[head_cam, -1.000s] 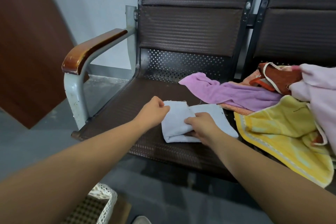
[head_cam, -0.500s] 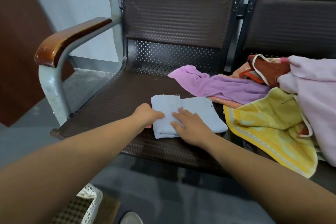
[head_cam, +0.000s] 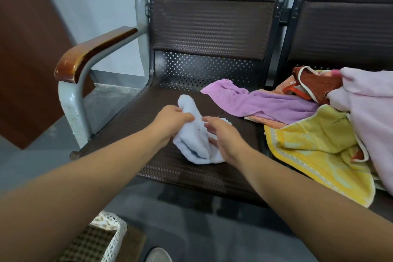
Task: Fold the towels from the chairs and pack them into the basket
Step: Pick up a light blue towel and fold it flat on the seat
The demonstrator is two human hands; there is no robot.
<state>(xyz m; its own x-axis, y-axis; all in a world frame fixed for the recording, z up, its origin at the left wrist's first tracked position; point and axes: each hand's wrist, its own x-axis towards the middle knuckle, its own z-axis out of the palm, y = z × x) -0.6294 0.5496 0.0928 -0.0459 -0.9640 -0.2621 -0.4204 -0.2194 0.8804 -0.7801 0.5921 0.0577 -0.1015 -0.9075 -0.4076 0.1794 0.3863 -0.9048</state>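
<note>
A small pale blue towel (head_cam: 194,140) lies bunched on the dark perforated chair seat (head_cam: 131,125). My left hand (head_cam: 172,121) grips its left edge and lifts a fold upward. My right hand (head_cam: 223,136) rests against the towel's right side with the fingers spread, the palm touching the cloth. A purple towel (head_cam: 251,102), a yellow towel (head_cam: 314,149), a pale pink towel (head_cam: 370,108) and a red-brown cloth (head_cam: 316,85) lie piled to the right across both seats. A white lattice basket (head_cam: 114,234) stands on the floor at the bottom left.
The chair has a wooden armrest (head_cam: 93,49) on a grey metal post at the left. A brown panel (head_cam: 25,49) leans against the wall further left. A shoe tip (head_cam: 158,255) shows at the bottom edge on the grey floor.
The blue towel was lying flat and folded under both hands; now my left hand has pinched and raised its left part, so it is bunched. My right hand has opened beside it.
</note>
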